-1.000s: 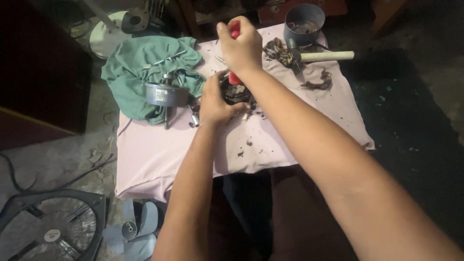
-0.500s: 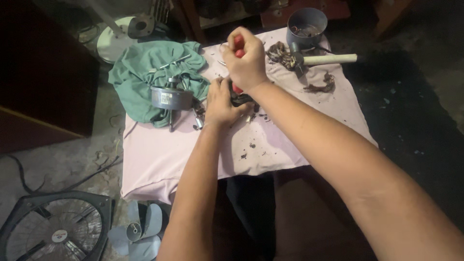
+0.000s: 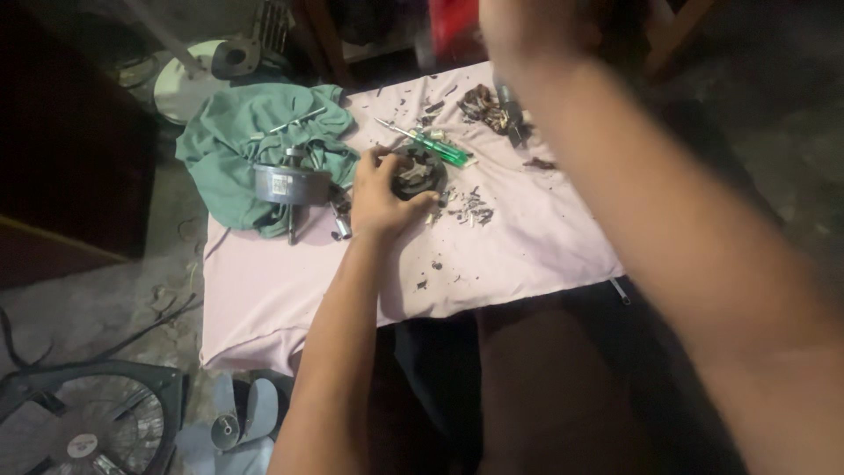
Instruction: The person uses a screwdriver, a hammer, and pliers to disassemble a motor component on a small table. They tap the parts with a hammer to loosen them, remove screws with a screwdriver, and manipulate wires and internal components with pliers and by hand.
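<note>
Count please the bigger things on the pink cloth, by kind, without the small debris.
Green cloth: 1
Round grey metal motor housing: 1
Dark motor part under the left hand: 1
Green-handled screwdriver: 1
Dark clump of scrap: 1
Total: 5

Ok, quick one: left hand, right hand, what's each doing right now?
Left hand: closed on the dark motor part.
Right hand: raised, blurred; cannot tell.

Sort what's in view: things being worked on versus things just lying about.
In hand: left hand grips the dark round motor part; right hand raised, blurred.
Lying about: green-handled screwdriver, metal motor housing, green cloth, fan grille.
</note>
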